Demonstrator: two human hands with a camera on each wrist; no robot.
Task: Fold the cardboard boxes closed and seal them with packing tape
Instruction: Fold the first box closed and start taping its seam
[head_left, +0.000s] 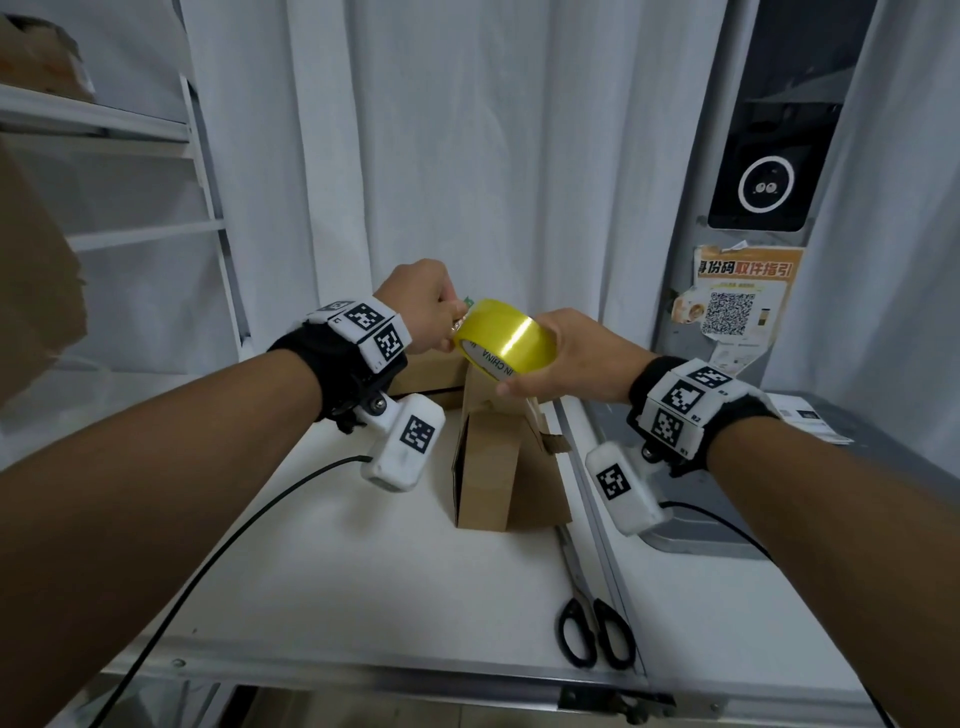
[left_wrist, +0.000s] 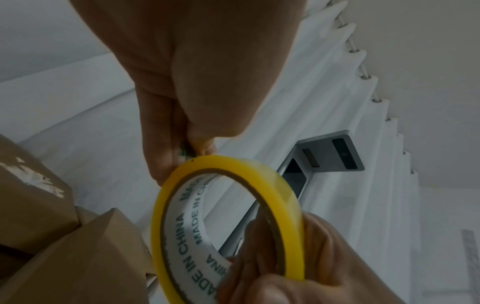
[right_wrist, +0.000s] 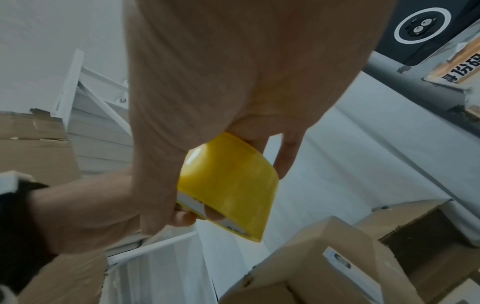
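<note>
A yellow roll of packing tape (head_left: 506, 335) (left_wrist: 228, 224) (right_wrist: 228, 185) hangs in the air above a tall, narrow cardboard box (head_left: 491, 467) standing on the white table (head_left: 363, 561). My right hand (head_left: 566, 358) (right_wrist: 249, 115) grips the roll around its rim, thumb at the core. My left hand (head_left: 431, 306) (left_wrist: 187, 148) pinches the tape's free end with its small green tab at the roll's far left edge. The box top is hidden behind the roll and both hands.
Black-handled scissors (head_left: 592, 618) lie on the table at the front right. A flat cardboard box (head_left: 426, 374) sits behind the tall one. More boxes (right_wrist: 324, 267) show below my right wrist. White shelving (head_left: 130, 182) stands at left, a grey kiosk (head_left: 753, 208) at right.
</note>
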